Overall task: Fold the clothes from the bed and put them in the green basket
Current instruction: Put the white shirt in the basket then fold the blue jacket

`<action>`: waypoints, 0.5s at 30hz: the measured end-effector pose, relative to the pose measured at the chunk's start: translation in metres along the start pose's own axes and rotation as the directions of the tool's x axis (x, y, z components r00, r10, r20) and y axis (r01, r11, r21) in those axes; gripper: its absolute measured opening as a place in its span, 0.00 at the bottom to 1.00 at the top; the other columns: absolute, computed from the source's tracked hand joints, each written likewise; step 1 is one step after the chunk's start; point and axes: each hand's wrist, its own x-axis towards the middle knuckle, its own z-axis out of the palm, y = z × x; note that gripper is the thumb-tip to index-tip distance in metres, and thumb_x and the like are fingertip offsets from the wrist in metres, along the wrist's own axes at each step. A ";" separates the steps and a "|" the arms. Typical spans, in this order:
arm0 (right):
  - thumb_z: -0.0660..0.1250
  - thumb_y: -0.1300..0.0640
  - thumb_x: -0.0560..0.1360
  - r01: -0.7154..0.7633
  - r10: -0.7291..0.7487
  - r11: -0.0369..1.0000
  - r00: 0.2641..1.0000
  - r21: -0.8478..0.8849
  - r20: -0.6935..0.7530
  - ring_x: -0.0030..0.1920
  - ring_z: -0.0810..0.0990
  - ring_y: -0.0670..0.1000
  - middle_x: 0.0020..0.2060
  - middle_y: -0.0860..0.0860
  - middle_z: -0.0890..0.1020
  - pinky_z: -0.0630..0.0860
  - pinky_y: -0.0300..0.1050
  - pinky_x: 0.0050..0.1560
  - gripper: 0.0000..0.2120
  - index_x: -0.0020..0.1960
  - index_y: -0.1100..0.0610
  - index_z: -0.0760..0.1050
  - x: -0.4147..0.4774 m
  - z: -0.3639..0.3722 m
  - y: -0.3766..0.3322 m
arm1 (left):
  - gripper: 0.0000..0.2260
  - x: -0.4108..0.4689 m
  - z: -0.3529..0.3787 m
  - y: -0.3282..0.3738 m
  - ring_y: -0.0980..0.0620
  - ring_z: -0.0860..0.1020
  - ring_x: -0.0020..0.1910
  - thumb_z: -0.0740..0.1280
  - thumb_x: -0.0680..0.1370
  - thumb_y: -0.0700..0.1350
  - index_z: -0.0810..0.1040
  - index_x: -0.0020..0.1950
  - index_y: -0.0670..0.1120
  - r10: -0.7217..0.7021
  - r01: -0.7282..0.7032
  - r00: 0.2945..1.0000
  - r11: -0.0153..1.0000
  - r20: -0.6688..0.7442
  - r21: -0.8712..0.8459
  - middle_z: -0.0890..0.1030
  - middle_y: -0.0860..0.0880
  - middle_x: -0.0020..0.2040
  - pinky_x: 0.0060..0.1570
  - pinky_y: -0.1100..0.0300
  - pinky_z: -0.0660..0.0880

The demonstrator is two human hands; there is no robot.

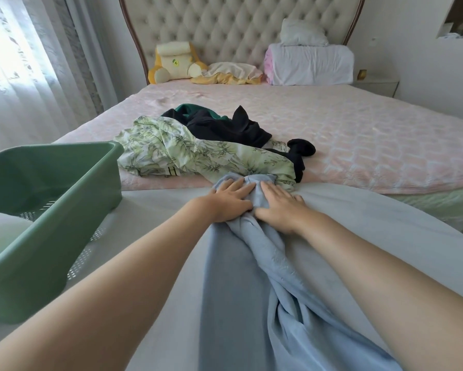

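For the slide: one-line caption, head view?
Both hands, left hand and right hand, gather a light blue garment beside green basket.

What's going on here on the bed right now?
A person is sorting laundry at the foot of a bed. Both hands, left hand and right hand, press on the bunched end of a light blue garment that trails back toward them. Just beyond lie a leaf-print garment and dark clothes, unfolded. The green basket sits at the left; something pale shows at its near corner.
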 end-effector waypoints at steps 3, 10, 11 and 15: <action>0.56 0.42 0.77 -0.019 0.016 1.000 0.995 -0.024 -0.103 0.81 0.42 0.53 0.82 0.53 0.45 0.46 0.61 0.77 0.42 0.82 0.53 0.38 0.001 0.000 0.005 | 0.32 0.008 -0.002 -0.007 0.52 0.44 0.80 0.52 0.78 0.59 0.47 0.81 0.58 -0.024 0.026 0.999 0.998 0.031 -0.061 0.48 0.54 0.82 0.76 0.44 0.44; 0.57 0.42 0.81 0.266 -0.273 0.957 0.961 -0.120 -0.049 0.81 0.41 0.49 0.82 0.49 0.46 0.42 0.55 0.79 0.33 0.82 0.50 0.51 -0.003 0.011 -0.009 | 0.28 0.000 0.007 -0.017 0.51 0.50 0.79 0.51 0.79 0.52 0.58 0.80 0.53 -0.026 0.000 0.985 0.989 -0.173 -0.150 0.56 0.51 0.81 0.77 0.54 0.45; 0.56 0.41 0.81 0.252 -0.258 0.959 0.966 -0.127 -0.033 0.81 0.40 0.48 0.82 0.48 0.46 0.41 0.57 0.79 0.33 0.82 0.49 0.51 -0.004 0.013 -0.009 | 0.26 -0.004 0.008 -0.019 0.52 0.48 0.79 0.52 0.80 0.52 0.58 0.80 0.56 -0.063 0.040 0.982 0.991 -0.176 -0.128 0.55 0.53 0.81 0.77 0.51 0.45; 0.52 0.37 0.81 0.207 -0.218 0.956 0.976 -0.210 -0.027 0.81 0.39 0.50 0.82 0.48 0.44 0.40 0.61 0.78 0.34 0.82 0.49 0.48 -0.008 0.011 -0.015 | 0.26 -0.028 0.006 -0.023 0.50 0.44 0.79 0.55 0.80 0.49 0.58 0.80 0.57 -0.172 0.156 0.963 0.984 -0.210 -0.089 0.51 0.50 0.82 0.76 0.48 0.43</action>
